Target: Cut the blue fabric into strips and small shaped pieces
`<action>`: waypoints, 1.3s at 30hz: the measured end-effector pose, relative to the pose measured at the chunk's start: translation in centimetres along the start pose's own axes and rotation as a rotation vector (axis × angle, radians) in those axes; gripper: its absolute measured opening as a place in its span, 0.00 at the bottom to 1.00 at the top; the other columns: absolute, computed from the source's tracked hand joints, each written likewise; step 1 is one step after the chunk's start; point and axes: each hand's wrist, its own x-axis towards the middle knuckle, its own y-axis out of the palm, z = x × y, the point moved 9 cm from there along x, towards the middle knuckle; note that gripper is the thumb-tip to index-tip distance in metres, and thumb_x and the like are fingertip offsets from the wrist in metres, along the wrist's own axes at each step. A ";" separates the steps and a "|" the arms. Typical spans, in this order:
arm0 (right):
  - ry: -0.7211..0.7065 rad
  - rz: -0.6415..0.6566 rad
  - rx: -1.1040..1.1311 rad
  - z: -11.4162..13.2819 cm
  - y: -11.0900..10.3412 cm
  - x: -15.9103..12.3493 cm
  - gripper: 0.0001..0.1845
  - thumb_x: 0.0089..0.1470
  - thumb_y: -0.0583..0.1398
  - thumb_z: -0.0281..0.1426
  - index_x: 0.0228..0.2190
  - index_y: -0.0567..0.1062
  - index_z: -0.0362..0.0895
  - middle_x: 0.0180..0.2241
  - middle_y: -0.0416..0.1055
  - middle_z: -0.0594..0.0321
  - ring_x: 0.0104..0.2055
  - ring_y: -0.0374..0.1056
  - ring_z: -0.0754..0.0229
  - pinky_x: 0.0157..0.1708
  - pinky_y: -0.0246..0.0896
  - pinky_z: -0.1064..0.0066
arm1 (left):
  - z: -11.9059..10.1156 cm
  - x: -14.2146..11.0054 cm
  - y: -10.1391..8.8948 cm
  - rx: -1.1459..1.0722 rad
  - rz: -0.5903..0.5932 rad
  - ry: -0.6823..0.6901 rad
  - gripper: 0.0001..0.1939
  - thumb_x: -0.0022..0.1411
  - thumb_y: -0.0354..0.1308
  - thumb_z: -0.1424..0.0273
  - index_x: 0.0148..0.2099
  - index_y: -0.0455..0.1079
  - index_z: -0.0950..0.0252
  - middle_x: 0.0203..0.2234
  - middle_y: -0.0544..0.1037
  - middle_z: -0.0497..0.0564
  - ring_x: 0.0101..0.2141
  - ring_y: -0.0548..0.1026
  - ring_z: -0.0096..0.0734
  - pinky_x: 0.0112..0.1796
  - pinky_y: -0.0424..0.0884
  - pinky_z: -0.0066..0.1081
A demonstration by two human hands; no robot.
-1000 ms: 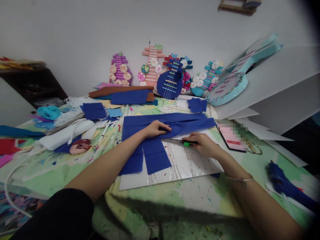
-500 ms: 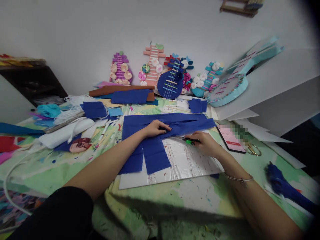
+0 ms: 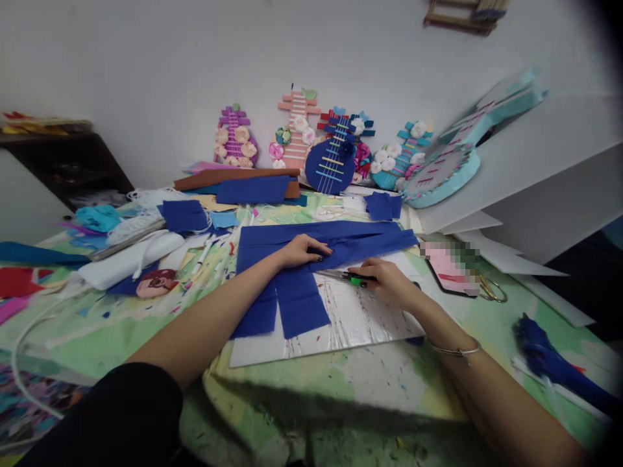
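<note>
Fabric [image 3: 263, 237] in deep blue is laid over the rear and left of a white board [image 3: 370, 324], near the middle of the table [image 3: 399, 386]; at its front side two flaps are parted by a narrow gap, and on its right the cloth is layered in loose folds. The back of the cloth is pressed by the left hand [image 3: 302, 251], which is set palm down with its fingers lightly bent and nothing gripped in it; the thumb and the forefinger are held apart. A cutting tool [image 3: 357, 279] with a black and green handle is grasped in the right hand [image 3: 392, 283], the fingers being closed around the handle; its metal blade is pointed left, its tip at the front edge of the folds; whether the blade is under the cloth cannot be told. A bracelet [image 3: 456, 352] is worn on the right wrist.

To the right of the board a phone [image 3: 450, 271], partly pixelated, is laid, with gold-coloured handles [image 3: 494, 290] just beside it; farther right a dark blue glue gun [image 3: 540, 347] is placed. Lute-shaped decorations [image 3: 331, 165] are stood along the wall; at the left, a white device [image 3: 129, 261] is set among scraps.
</note>
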 end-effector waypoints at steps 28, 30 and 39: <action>0.002 0.024 0.034 0.3 0.1 -0.1 0.28 0.42 0.51 0.17 0.44 0.75 0.45 0.38 0.72 0.56 0.38 0.66 0.55 0.38 0.58 0.69 | 0.1 0.0 0.0 -0.008 -0.009 0.002 0.15 0.49 0.59 0.76 0.41 0.75 0.66 0.41 0.76 0.55 0.49 0.69 0.39 0.51 0.62 0.36; -0.002 0.023 0.043 0.3 0.0 -0.2 0.28 0.42 0.51 0.17 0.44 0.75 0.45 0.37 0.72 0.56 0.37 0.66 0.55 0.37 0.58 0.69 | 0.0 0.0 0.0 -0.004 -0.001 -0.002 0.15 0.49 0.59 0.76 0.41 0.74 0.66 0.41 0.76 0.55 0.49 0.69 0.38 0.51 0.62 0.37; 0.013 0.039 0.042 -0.1 -0.2 -0.2 0.27 0.42 0.51 0.18 0.43 0.75 0.45 0.36 0.73 0.57 0.37 0.67 0.54 0.38 0.58 0.69 | 0.1 0.0 0.0 -0.001 0.010 -0.016 0.15 0.49 0.58 0.76 0.42 0.74 0.66 0.41 0.76 0.54 0.50 0.68 0.38 0.51 0.62 0.36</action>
